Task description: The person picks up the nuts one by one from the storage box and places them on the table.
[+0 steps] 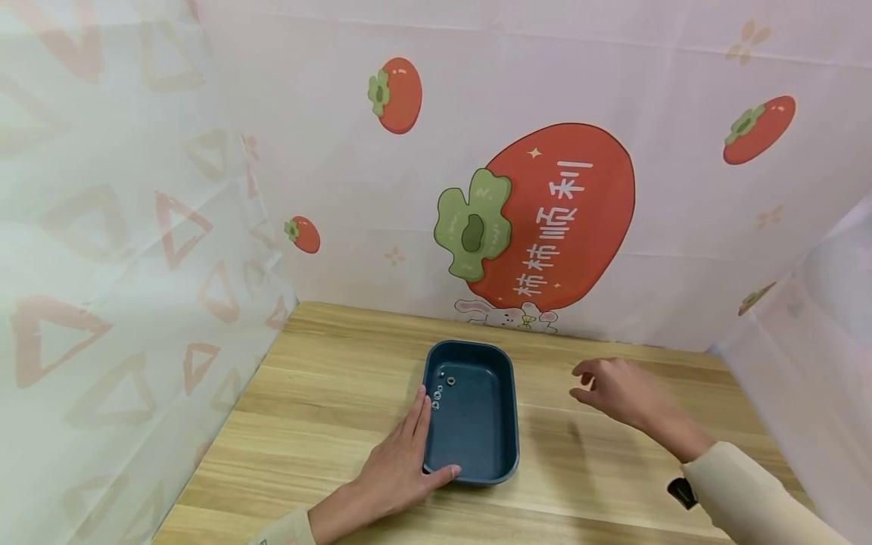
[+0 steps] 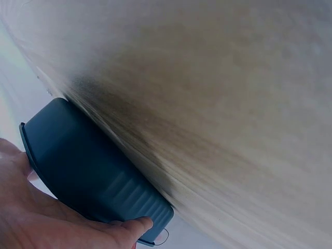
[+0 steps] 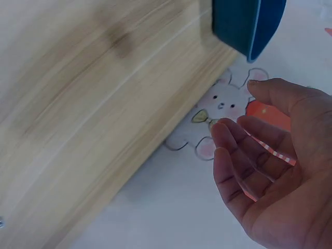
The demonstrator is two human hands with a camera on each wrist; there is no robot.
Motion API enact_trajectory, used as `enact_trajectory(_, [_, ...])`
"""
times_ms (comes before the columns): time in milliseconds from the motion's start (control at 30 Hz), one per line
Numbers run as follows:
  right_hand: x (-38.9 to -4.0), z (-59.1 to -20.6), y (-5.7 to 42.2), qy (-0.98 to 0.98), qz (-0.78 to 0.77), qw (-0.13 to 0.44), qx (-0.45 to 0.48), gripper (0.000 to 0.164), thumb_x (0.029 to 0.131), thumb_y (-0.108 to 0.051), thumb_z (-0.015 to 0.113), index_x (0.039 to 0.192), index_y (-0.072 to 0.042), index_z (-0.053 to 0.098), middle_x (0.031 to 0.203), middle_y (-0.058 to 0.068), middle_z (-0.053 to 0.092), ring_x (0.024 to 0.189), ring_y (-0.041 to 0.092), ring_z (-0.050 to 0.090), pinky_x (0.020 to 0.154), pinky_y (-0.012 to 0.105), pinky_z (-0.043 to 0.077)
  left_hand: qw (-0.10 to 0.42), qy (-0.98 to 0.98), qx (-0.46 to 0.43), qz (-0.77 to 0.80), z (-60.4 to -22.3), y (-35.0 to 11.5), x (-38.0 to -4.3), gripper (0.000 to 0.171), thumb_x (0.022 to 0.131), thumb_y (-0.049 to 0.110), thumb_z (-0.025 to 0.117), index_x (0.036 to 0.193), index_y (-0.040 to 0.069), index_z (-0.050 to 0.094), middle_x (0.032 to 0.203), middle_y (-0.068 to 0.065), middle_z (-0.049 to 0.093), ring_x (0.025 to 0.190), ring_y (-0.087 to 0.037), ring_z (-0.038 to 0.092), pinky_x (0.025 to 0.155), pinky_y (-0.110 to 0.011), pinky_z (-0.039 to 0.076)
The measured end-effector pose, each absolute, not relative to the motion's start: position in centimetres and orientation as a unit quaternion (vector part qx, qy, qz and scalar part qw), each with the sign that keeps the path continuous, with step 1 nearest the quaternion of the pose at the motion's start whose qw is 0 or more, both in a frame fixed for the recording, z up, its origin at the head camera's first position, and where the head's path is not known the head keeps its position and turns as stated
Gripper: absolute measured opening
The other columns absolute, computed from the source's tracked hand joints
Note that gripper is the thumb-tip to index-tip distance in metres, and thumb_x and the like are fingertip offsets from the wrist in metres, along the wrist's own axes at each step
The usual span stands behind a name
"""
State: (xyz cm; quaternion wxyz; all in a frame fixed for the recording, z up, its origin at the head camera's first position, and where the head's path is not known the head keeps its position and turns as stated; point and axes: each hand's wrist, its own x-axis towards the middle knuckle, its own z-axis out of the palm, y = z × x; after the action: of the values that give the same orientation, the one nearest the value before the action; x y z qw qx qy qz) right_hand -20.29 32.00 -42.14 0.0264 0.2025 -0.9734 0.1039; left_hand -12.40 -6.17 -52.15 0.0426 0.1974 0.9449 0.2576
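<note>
A dark blue rectangular tray [image 1: 470, 435] stands on the wooden table. Inside it, toward its far left, lie several small ring-shaped pieces [image 1: 451, 381], some silvery and one brassy; they look like nuts. My left hand [image 1: 398, 469] rests against the tray's left side, its fingers straight along the wall and the thumb at the near rim. From the left wrist, the tray's ribbed outer wall [image 2: 88, 161] shows beside that hand. To the right of the tray, my right hand [image 1: 623, 390] hovers over the table with loosely bent fingers; nothing shows between them in the right wrist view.
The wooden table [image 1: 327, 378] runs back to a white cloth backdrop [image 1: 341, 174] printed with persimmons and a rabbit. More cloth hangs at the left and right sides. A small shiny piece [image 3: 1, 222] sits at the left border of the right wrist view.
</note>
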Motion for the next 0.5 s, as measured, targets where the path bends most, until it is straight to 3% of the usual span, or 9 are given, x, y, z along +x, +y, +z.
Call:
enact_trajectory(233, [-21.6, -42.0, 28.5, -0.968, 0.095, 0.042, 0.23, 0.027, 0.087, -0.025, 0.088, 0.105, -0.006, 0.08, 0.087, 0.003, 0.077, 0.071, 0.012, 0.067, 0.062, 0.034, 0.058, 0.039, 0.946, 0.197, 0.253, -52.1, -6.1, -12.5, 0.113, 0.095, 0.072, 0.062, 0.17, 0.004, 0.012, 0.179, -0.011, -0.001, 0.156, -0.037, 0.033, 0.112, -0.058, 0.047])
enact_trajectory(500, [-22.6, -41.9, 25.2, -0.96, 0.102, 0.019, 0.259, 0.03, 0.088, -0.026, 0.087, 0.109, -0.006, 0.08, 0.092, 0.006, 0.077, 0.074, 0.014, 0.068, 0.066, 0.033, 0.059, 0.04, 0.945, 0.198, 0.257, -52.1, -6.2, -12.4, 0.112, 0.095, 0.071, 0.063, 0.17, 0.004, 0.013, 0.179, -0.011, 0.0, 0.157, -0.038, 0.032, 0.113, -0.059, 0.046])
